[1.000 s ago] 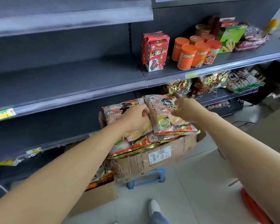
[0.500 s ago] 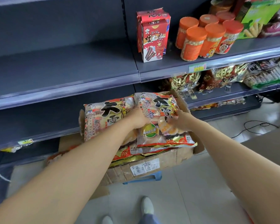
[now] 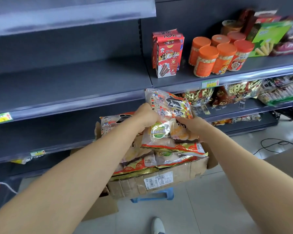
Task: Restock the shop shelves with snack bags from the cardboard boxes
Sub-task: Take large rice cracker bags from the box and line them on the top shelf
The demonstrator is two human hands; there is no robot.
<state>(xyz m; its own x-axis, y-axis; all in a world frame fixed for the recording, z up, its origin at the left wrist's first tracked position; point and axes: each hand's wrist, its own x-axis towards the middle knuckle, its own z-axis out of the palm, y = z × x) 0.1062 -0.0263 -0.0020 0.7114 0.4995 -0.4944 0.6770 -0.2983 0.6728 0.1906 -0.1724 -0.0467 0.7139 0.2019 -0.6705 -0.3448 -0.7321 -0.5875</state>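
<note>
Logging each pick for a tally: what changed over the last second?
The left hand shifted from the left bag onto the right bag; with the right hand it grips and has raised it, top up by the shelf edge. Left bag, box and stool stayed put.

middle shelf (image 3: 183, 78): red cartons (image 3: 167, 53), orange-lidded jars (image 3: 216, 56), green box (image 3: 267, 38) | blue stool (image 3: 152, 196): cardboard box (image 3: 128, 186)

Your left hand (image 3: 145, 115) and right hand (image 3: 191, 127) bare, both forearms bare too, a white shoe (image 3: 157, 224) on your foot
</note>
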